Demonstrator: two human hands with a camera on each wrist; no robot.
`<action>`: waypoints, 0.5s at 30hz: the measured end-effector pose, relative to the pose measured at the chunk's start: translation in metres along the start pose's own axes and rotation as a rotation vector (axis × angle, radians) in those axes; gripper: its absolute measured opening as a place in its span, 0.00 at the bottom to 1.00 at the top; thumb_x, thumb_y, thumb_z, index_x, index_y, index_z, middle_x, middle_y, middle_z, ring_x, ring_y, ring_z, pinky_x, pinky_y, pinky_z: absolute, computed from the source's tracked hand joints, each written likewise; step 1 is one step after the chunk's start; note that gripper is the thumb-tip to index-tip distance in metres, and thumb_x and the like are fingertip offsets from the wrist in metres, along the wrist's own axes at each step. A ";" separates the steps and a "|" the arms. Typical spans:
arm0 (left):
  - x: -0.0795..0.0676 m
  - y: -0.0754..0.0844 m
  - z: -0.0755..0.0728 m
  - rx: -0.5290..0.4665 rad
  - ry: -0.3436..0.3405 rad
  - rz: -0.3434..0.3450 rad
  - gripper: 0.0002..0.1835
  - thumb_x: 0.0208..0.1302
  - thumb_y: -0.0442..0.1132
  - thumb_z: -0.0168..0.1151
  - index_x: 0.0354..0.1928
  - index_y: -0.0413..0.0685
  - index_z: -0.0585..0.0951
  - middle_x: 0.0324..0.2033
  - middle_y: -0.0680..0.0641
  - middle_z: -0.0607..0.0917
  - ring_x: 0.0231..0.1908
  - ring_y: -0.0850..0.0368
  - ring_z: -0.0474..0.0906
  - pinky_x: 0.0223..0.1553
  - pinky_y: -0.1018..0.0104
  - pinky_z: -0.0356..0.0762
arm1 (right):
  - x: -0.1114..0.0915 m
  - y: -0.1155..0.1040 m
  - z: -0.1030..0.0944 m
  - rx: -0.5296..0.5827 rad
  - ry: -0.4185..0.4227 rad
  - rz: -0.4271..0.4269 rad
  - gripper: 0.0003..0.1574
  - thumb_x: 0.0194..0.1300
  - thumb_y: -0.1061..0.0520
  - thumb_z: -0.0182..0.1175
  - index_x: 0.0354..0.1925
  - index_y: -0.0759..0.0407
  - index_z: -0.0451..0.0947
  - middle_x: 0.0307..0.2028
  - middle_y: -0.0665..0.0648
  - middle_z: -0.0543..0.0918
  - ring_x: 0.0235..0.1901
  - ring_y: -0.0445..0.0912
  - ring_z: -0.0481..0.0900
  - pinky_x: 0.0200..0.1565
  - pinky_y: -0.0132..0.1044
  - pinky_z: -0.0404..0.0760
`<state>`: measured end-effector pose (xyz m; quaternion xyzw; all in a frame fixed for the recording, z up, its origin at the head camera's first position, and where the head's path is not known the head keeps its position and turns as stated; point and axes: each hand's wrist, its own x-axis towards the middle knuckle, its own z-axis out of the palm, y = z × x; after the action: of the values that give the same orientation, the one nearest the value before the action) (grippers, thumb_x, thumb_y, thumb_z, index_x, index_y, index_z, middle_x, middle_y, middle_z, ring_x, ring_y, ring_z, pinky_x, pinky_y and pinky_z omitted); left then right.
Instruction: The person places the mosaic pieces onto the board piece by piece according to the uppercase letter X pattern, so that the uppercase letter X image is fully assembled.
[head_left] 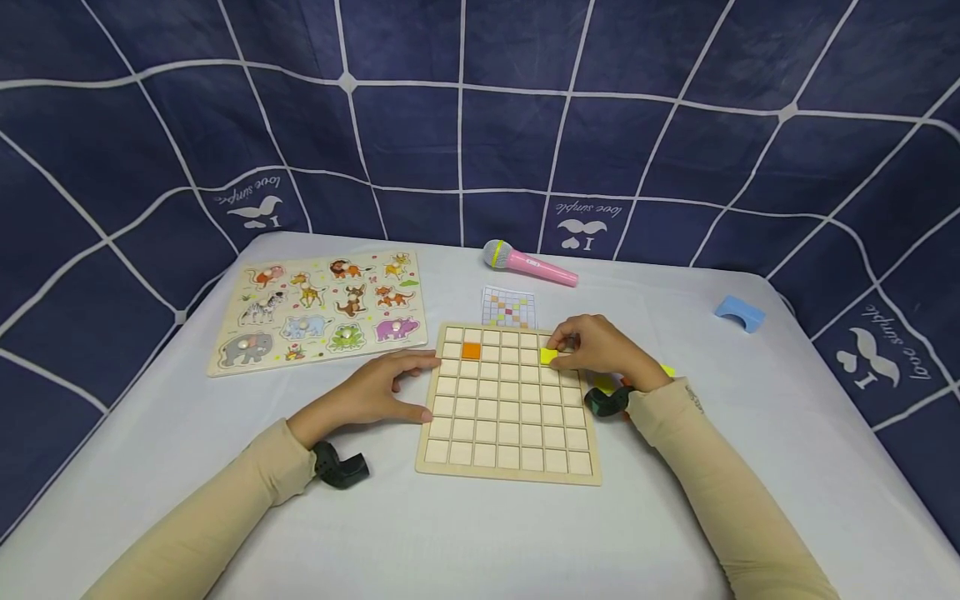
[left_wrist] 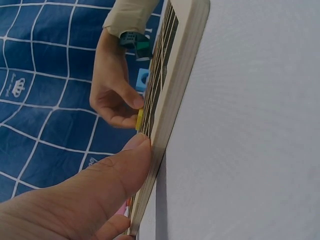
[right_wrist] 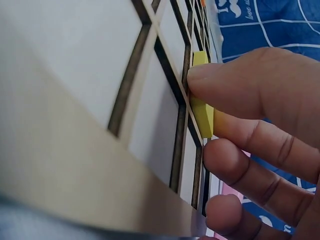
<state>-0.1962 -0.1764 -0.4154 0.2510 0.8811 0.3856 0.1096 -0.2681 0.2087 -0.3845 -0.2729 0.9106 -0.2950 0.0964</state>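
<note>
A wooden grid board (head_left: 508,478) lies flat on the table, with an orange tile (head_left: 471,351) in one of its upper-left cells. My right hand (head_left: 600,346) pinches a yellow square tile (head_left: 549,357) between thumb and fingers over the upper-right cells. In the right wrist view, the yellow tile (right_wrist: 202,112) stands slightly tilted against the grid's ridges. My left hand (head_left: 375,387) rests against the board's left edge, thumb and forefinger spread apart. The left wrist view shows its thumb (left_wrist: 117,172) on the board's rim.
Behind the board lies a printed colour-pattern card (head_left: 509,307), with a pink toy microphone (head_left: 532,265) beyond it. An animal peg puzzle (head_left: 322,308) is at left, a blue arch block (head_left: 740,313) at far right. Loose yellow tiles (head_left: 604,383) lie partly hidden under the right wrist.
</note>
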 end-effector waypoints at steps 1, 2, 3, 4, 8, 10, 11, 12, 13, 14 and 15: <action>0.000 0.000 0.000 0.000 0.000 0.001 0.44 0.57 0.47 0.86 0.74 0.41 0.79 0.77 0.39 0.73 0.61 0.46 0.77 0.49 0.62 0.76 | 0.000 0.000 0.000 0.000 -0.001 0.004 0.10 0.59 0.63 0.80 0.39 0.62 0.90 0.34 0.53 0.86 0.32 0.45 0.74 0.39 0.39 0.74; 0.000 0.000 0.000 0.000 0.000 0.001 0.44 0.57 0.47 0.86 0.74 0.41 0.79 0.77 0.39 0.73 0.61 0.46 0.77 0.49 0.62 0.76 | 0.000 0.000 0.000 -0.001 -0.002 0.008 0.10 0.59 0.63 0.80 0.39 0.62 0.90 0.34 0.53 0.86 0.32 0.46 0.74 0.39 0.39 0.74; 0.000 0.000 0.000 -0.001 0.001 0.000 0.44 0.57 0.47 0.86 0.74 0.41 0.79 0.77 0.39 0.73 0.61 0.46 0.77 0.49 0.62 0.76 | 0.000 0.000 0.000 -0.003 -0.003 0.011 0.10 0.59 0.63 0.80 0.39 0.62 0.90 0.34 0.53 0.86 0.31 0.45 0.74 0.39 0.39 0.74; 0.000 0.000 0.000 -0.001 0.001 0.000 0.44 0.57 0.47 0.86 0.74 0.41 0.79 0.77 0.39 0.73 0.61 0.46 0.77 0.49 0.62 0.76 | 0.000 0.000 0.000 -0.005 -0.004 0.013 0.10 0.59 0.63 0.80 0.40 0.62 0.90 0.34 0.53 0.86 0.31 0.45 0.74 0.39 0.39 0.75; 0.000 0.000 0.000 -0.004 0.001 -0.003 0.44 0.57 0.47 0.86 0.74 0.41 0.79 0.78 0.39 0.72 0.61 0.46 0.77 0.49 0.62 0.76 | 0.000 0.000 0.000 -0.011 -0.005 0.014 0.10 0.59 0.63 0.80 0.40 0.62 0.90 0.35 0.53 0.86 0.31 0.45 0.74 0.38 0.39 0.75; 0.000 -0.001 0.000 -0.004 0.002 -0.003 0.44 0.57 0.47 0.86 0.74 0.41 0.79 0.78 0.40 0.72 0.61 0.46 0.77 0.49 0.62 0.76 | 0.000 0.000 0.000 -0.011 -0.005 0.016 0.10 0.60 0.63 0.80 0.41 0.62 0.90 0.35 0.53 0.86 0.31 0.45 0.74 0.38 0.38 0.75; 0.000 -0.001 0.000 -0.004 0.002 -0.001 0.44 0.57 0.47 0.86 0.74 0.41 0.79 0.78 0.39 0.72 0.61 0.46 0.77 0.49 0.62 0.76 | 0.000 0.000 0.000 -0.010 -0.006 0.019 0.10 0.60 0.63 0.80 0.41 0.62 0.90 0.35 0.53 0.86 0.31 0.45 0.74 0.38 0.38 0.74; 0.000 -0.001 0.000 -0.002 0.002 0.001 0.44 0.57 0.47 0.86 0.74 0.41 0.79 0.77 0.39 0.73 0.61 0.46 0.77 0.49 0.62 0.76 | 0.000 -0.001 -0.001 -0.007 -0.007 0.022 0.11 0.60 0.63 0.80 0.41 0.62 0.90 0.35 0.53 0.86 0.31 0.45 0.74 0.38 0.38 0.74; 0.000 -0.001 0.000 0.000 0.004 0.003 0.44 0.57 0.47 0.86 0.74 0.41 0.79 0.77 0.39 0.73 0.61 0.46 0.77 0.49 0.62 0.76 | 0.000 -0.001 -0.001 -0.005 -0.009 0.025 0.11 0.59 0.63 0.80 0.41 0.62 0.90 0.35 0.53 0.86 0.32 0.45 0.74 0.38 0.38 0.74; 0.000 0.000 0.000 0.003 0.004 0.005 0.44 0.57 0.47 0.86 0.74 0.41 0.79 0.77 0.39 0.73 0.61 0.46 0.77 0.49 0.62 0.76 | -0.001 -0.001 -0.001 -0.003 -0.013 0.029 0.11 0.60 0.63 0.80 0.41 0.63 0.90 0.35 0.54 0.86 0.32 0.46 0.74 0.39 0.38 0.74; 0.000 0.000 0.000 0.005 0.006 0.007 0.44 0.57 0.47 0.86 0.74 0.41 0.79 0.77 0.39 0.73 0.61 0.46 0.77 0.49 0.63 0.76 | -0.001 -0.001 -0.002 0.000 -0.018 0.031 0.12 0.60 0.62 0.80 0.41 0.63 0.91 0.35 0.54 0.86 0.32 0.46 0.73 0.39 0.38 0.73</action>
<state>-0.1961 -0.1766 -0.4158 0.2533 0.8814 0.3847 0.1052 -0.2672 0.2091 -0.3824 -0.2611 0.9139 -0.2911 0.1091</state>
